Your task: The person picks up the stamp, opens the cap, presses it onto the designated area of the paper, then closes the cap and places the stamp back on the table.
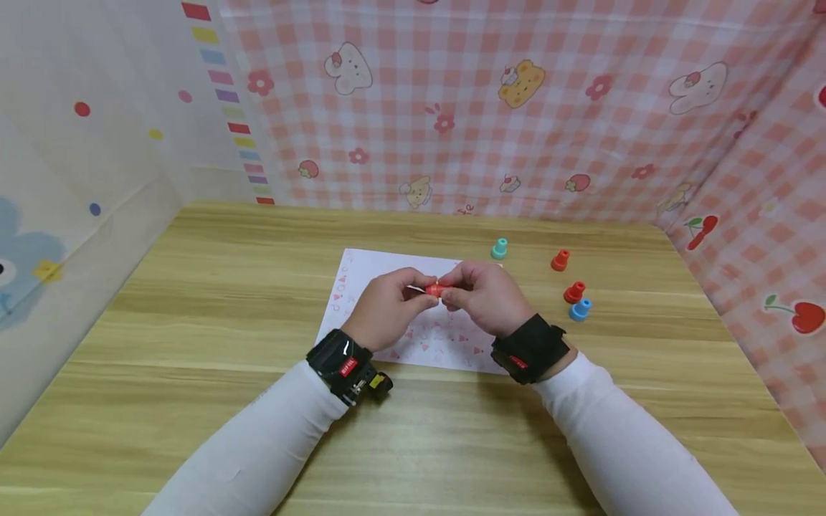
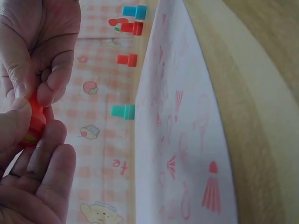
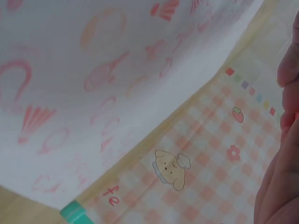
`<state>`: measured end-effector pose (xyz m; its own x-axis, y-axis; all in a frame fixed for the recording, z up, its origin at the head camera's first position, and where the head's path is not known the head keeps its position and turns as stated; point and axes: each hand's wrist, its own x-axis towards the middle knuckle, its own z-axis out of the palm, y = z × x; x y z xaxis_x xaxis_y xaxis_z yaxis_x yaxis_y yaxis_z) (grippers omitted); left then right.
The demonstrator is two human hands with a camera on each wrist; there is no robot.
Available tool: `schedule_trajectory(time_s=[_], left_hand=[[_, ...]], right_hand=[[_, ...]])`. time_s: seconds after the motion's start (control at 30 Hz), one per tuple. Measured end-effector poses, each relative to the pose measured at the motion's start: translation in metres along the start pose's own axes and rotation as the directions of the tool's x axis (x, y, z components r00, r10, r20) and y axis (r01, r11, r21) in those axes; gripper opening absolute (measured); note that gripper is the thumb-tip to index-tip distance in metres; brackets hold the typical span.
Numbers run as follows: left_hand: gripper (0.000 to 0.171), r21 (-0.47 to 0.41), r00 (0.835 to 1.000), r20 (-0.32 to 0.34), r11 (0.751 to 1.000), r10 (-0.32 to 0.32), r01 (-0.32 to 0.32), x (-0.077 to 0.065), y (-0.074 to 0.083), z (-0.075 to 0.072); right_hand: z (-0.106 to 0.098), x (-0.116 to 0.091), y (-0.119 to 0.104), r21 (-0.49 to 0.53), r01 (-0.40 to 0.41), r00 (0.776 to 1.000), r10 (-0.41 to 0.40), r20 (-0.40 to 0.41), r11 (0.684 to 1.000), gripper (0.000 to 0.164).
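Note:
Both hands meet above the sheet of paper [image 1: 371,262] around a small red toy stamp [image 1: 434,290]. My left hand [image 1: 389,304] pinches one end of it between thumb and fingers. From the other side, my right hand [image 1: 482,295] grips the opposite end. In the left wrist view the red stamp [image 2: 37,119] shows between the fingertips, partly covered. Red and pink prints of shuttlecocks and rackets mark the paper [image 3: 149,100]. The right wrist view catches only fingers [image 3: 287,154] at its right edge, with a sliver of red.
Right of the paper on the wooden table [image 1: 413,444] stand a teal stamp [image 1: 500,249], two red stamps [image 1: 560,260] and a blue stamp [image 1: 580,310]. The blue one is close beside the nearer red one. A pink checked curtain [image 1: 445,107] hangs behind the table.

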<state>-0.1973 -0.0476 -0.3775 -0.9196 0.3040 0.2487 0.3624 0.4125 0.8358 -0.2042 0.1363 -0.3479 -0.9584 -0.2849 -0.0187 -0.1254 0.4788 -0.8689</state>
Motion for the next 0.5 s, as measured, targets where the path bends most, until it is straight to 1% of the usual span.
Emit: schedule_trajectory(time_s=[0.17, 0.23, 0.3, 0.37, 0.43, 0.5], left_hand=[[0.024, 0.000, 0.997, 0.071, 1.000, -0.029, 0.029, 0.000, 0.001, -0.002], [0.031, 0.041, 0.995, 0.090, 0.999, -0.038, 0.034, 0.000, 0.002, -0.004], [0.038, 0.105, 0.994, 0.099, 0.994, -0.039, 0.029, 0.000, 0.002, -0.006], [0.045, 0.187, 0.994, 0.105, 0.982, -0.040, 0.020, 0.000, 0.002, -0.009], [0.050, 0.270, 0.993, 0.112, 0.963, -0.047, 0.015, 0.001, 0.001, -0.012], [0.054, 0.356, 0.991, 0.119, 0.934, -0.059, 0.012, 0.001, 0.001, -0.014]], right_hand=[[-0.005, 0.000, -0.005, -0.095, 0.000, 1.000, 0.001, 0.020, 0.996, 0.009], [-0.009, 0.000, -0.006, -0.136, 0.008, 1.000, -0.005, 0.024, 0.991, 0.008], [-0.014, 0.001, -0.006, -0.176, 0.017, 1.000, -0.015, 0.017, 0.984, 0.007], [-0.021, 0.002, -0.006, -0.207, 0.024, 1.000, -0.023, 0.004, 0.978, 0.008], [-0.029, 0.004, -0.005, -0.231, 0.016, 1.000, -0.019, -0.008, 0.973, 0.010], [-0.037, 0.006, -0.004, -0.253, 0.004, 1.000, -0.011, -0.029, 0.967, 0.011]])
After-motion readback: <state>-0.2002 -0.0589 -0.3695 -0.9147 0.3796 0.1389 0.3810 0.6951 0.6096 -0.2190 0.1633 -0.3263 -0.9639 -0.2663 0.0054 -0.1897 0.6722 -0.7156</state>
